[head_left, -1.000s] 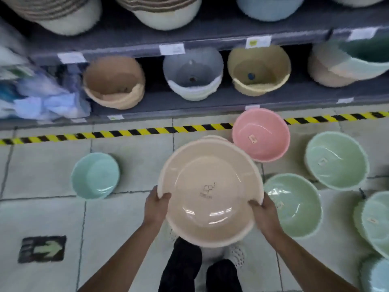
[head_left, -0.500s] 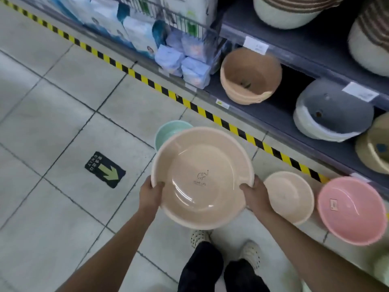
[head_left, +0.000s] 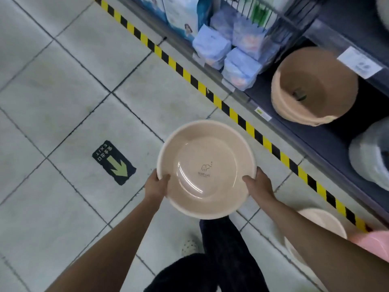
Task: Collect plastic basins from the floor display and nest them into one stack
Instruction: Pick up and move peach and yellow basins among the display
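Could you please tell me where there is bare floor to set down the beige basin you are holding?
Bare tiles lie left of the striped tape, all around the exit arrow sticker. The right is crowded: a cream basin and a pink basin sit on the floor there.

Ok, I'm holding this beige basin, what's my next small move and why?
Probably turn right and lower the beige basin toward the cream basin on the floor: it lies nearest, under your right arm, while left hand and right hand both grip the rim.
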Demonstrator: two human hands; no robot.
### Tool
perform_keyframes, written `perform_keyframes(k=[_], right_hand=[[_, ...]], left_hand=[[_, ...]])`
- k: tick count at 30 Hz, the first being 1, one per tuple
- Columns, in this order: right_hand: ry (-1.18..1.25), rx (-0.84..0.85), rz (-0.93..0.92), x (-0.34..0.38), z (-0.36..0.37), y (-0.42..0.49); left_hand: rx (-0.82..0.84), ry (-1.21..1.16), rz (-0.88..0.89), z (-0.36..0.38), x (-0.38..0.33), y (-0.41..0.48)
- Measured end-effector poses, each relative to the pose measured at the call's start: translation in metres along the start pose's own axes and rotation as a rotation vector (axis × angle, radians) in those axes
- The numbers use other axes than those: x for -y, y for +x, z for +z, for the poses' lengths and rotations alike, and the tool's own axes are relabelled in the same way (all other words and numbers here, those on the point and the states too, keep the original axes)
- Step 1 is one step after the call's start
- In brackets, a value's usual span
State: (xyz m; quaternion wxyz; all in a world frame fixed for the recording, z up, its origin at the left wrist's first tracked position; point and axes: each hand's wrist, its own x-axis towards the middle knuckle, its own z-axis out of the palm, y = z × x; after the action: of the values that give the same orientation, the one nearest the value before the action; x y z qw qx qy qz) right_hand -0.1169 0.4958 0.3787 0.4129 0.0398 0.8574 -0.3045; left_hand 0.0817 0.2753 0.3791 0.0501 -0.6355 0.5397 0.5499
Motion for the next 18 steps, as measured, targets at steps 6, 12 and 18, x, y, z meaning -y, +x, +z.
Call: perform_keyframes(k=[6,12,18], right_hand=[[-0.051,0.024,0.071,0.003,0.058,0.108],[-0.008,0.005,0.133,-0.025,0.119,0.218],[0.016,-0.024,0.159,-0.078,0.164,0.294]], left_hand=[[-0.042,0.116,-0.014,0.031,0.007,0.116],[0.002,0.222,0.002,0.073,0.031,0.243],[0.026,0.355,0.082,0.116,0.071,0.330]])
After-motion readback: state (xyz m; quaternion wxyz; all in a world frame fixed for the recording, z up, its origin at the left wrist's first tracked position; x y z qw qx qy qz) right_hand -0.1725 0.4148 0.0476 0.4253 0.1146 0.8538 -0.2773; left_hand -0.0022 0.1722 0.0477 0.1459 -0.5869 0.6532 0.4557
